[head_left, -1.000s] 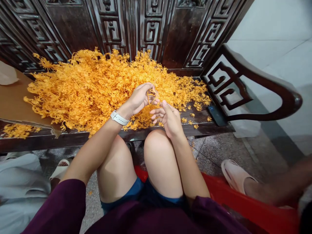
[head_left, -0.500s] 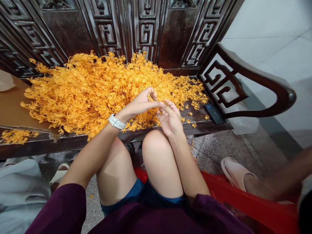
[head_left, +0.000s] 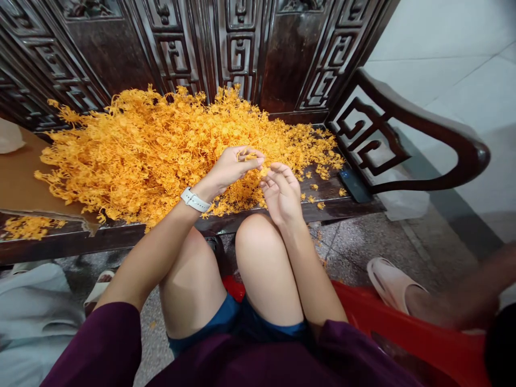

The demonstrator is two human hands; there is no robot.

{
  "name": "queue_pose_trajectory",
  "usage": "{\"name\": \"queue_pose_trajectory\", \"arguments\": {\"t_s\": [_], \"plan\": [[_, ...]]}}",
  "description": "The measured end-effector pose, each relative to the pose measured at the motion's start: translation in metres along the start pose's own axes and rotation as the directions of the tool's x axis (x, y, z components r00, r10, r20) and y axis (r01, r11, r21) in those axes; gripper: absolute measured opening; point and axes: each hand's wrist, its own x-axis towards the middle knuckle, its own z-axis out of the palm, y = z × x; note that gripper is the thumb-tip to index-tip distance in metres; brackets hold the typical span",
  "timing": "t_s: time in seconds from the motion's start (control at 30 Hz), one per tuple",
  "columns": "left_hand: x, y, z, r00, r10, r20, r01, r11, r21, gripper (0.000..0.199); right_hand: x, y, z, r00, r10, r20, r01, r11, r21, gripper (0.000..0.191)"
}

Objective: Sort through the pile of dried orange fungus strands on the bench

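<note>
From our seat, brown cardboard [head_left: 32, 183] lies at ten o'clock; an orange heap [head_left: 149, 145] spreads over the bench [head_left: 334, 208] at eleven. At twelve, our left hand [head_left: 231, 167] pinches an orange strand [head_left: 250, 156] between thumb and fingers; our right hand [head_left: 284, 196] curls loosely at an orange floret [head_left: 264, 172], its hold unclear. A phone [head_left: 355, 185] rests at one.

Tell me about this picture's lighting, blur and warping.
Head view: glints streak the carved bench back, whose uprights splay outward; head view: another person's leg near the right edge is blurred; head view: the orange heap is brightly lit, fine strands merging.
</note>
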Motion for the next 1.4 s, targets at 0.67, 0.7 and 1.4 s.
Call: {"name": "queue_pose_trajectory", "arguments": {"t_s": [0.67, 0.7, 1.4], "plan": [[-0.002, -0.002, 0.007, 0.999, 0.021, 0.035, -0.012, 0.966, -0.257, 0.031, 0.004, 0.007, -0.005, 0.999, -0.046, 0.000, 0.045, 0.994, -0.101, 0.033], [-0.003, -0.001, 0.007, 0.998, 0.015, 0.055, 0.002, 0.956, -0.293, 0.031, 0.004, 0.007, -0.004, 1.000, -0.025, 0.013, 0.026, 0.995, -0.098, 0.033], [-0.018, 0.013, 0.033, 0.981, -0.188, -0.055, 0.137, 0.860, -0.492, 0.023, 0.001, 0.006, -0.001, 0.970, -0.106, 0.218, 0.129, 0.987, -0.093, 0.018]]}}
